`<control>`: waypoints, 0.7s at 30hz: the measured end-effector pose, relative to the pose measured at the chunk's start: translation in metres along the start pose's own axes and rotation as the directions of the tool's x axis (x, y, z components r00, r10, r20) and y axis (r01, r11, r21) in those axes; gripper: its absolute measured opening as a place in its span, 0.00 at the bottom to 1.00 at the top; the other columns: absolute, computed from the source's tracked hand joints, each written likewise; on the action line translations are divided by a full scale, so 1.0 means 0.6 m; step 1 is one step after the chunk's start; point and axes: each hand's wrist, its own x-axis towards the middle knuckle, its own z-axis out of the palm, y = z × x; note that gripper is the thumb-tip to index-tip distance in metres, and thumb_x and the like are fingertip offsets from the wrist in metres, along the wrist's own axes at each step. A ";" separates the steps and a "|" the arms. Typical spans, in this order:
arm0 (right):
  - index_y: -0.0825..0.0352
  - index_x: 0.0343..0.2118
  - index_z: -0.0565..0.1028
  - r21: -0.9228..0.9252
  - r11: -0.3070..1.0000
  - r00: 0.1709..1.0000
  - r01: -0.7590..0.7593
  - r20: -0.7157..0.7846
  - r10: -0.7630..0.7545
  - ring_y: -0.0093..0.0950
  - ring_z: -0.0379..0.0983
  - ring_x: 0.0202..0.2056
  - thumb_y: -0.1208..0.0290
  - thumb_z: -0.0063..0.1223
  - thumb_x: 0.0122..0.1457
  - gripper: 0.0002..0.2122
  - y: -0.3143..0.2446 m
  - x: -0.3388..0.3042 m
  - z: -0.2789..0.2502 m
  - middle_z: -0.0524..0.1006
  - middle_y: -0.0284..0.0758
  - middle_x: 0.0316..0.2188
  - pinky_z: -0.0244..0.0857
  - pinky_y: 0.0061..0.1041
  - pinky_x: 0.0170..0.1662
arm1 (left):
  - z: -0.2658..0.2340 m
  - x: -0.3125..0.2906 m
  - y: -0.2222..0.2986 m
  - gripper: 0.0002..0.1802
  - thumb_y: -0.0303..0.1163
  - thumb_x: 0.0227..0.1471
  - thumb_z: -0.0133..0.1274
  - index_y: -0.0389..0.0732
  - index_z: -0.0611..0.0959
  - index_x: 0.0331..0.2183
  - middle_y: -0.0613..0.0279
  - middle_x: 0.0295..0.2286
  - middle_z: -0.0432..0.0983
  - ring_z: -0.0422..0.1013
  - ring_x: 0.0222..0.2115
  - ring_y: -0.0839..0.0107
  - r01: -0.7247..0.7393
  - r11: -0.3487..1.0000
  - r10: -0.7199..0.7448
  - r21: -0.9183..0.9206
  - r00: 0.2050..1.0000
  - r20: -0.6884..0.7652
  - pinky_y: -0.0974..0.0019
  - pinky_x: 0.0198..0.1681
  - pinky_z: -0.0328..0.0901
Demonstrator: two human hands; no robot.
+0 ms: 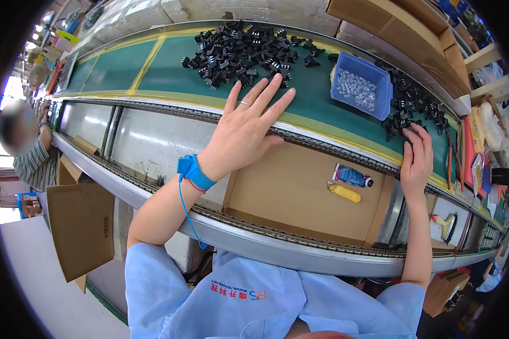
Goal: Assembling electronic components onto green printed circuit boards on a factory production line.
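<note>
My left hand (pixel 247 121) is spread open over the near edge of the green work surface (pixel 316 107). Its fingertips reach the front of a large heap of small black plastic parts with metal pins (pixel 237 51); nothing shows in its grasp. A blue wrist strap (pixel 197 172) with a coiled cord circles that wrist. At the right, my right hand (pixel 417 161) has its fingers loosely bent and apart from the thumb, close to a second group of black parts (pixel 404 116). Between the hands, toward the back, stands a blue bin (pixel 343 63) of small clear pieces (pixel 355 90).
Nearer me runs a conveyor with chain edges (pixel 300 240), carrying a shallow cardboard tray (pixel 288 192) with a blue tube (pixel 352 175) and a yellow bottle (pixel 345 193). Tweezers (pixel 450 158) lie far right. A long cardboard box (pixel 401 39) sits behind. Another person (pixel 31 141) is at far left.
</note>
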 end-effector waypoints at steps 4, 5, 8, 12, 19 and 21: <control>0.65 0.40 0.76 0.010 1.000 1.000 -0.002 -0.013 0.002 0.36 0.71 0.44 0.76 0.46 0.58 0.09 0.002 -0.001 0.001 0.72 0.35 0.46 0.64 0.30 0.46 | 0.002 0.000 0.011 0.52 0.44 0.35 0.66 0.54 0.60 0.62 0.56 0.63 0.46 0.48 0.63 0.58 0.021 0.999 -0.024 -0.046 0.997 -0.078 0.44 0.62 0.42; 0.65 0.40 0.76 0.010 1.000 1.000 -0.003 -0.011 0.004 0.36 0.71 0.44 0.76 0.46 0.58 0.09 0.002 -0.001 0.001 0.72 0.35 0.46 0.64 0.30 0.46 | 0.004 0.001 0.013 0.53 0.45 0.34 0.66 0.54 0.59 0.62 0.56 0.63 0.45 0.46 0.63 0.58 0.020 0.999 -0.025 -0.051 0.995 -0.094 0.44 0.62 0.42; 0.65 0.40 0.76 0.009 1.000 1.000 0.003 -0.018 -0.003 0.37 0.71 0.44 0.77 0.47 0.57 0.09 0.001 0.000 -0.001 0.72 0.35 0.46 0.64 0.30 0.46 | 0.006 0.004 0.021 0.54 0.48 0.34 0.66 0.55 0.59 0.62 0.56 0.64 0.44 0.44 0.64 0.58 -0.004 0.999 -0.003 -0.050 0.991 -0.136 0.44 0.63 0.41; 0.64 0.40 0.76 0.023 0.999 0.999 -0.030 -0.022 0.030 0.37 0.72 0.43 0.78 0.48 0.56 0.10 -0.001 0.003 -0.002 0.72 0.36 0.45 0.65 0.29 0.44 | 0.005 0.010 0.034 0.53 0.47 0.34 0.66 0.56 0.60 0.62 0.58 0.63 0.46 0.45 0.64 0.61 -0.046 0.999 0.046 0.010 0.995 -0.090 0.46 0.63 0.42; 0.64 0.39 0.76 0.028 1.000 0.998 -0.010 -0.057 0.011 0.36 0.73 0.39 0.78 0.49 0.54 0.10 0.004 0.002 0.003 0.73 0.35 0.44 0.66 0.30 0.41 | -0.010 0.017 0.030 0.46 0.31 0.37 0.63 0.49 0.63 0.60 0.59 0.61 0.54 0.53 0.60 0.58 -0.128 0.991 0.130 -0.029 0.988 0.078 0.51 0.62 0.48; 0.63 0.39 0.76 0.065 0.998 0.998 -0.001 -0.067 0.006 0.34 0.73 0.38 0.78 0.50 0.54 0.10 0.007 -0.001 0.003 0.73 0.34 0.43 0.66 0.30 0.40 | -0.009 0.018 0.032 0.46 0.31 0.38 0.63 0.48 0.63 0.60 0.59 0.61 0.54 0.53 0.60 0.58 -0.121 0.993 0.121 -0.011 0.989 0.090 0.51 0.62 0.48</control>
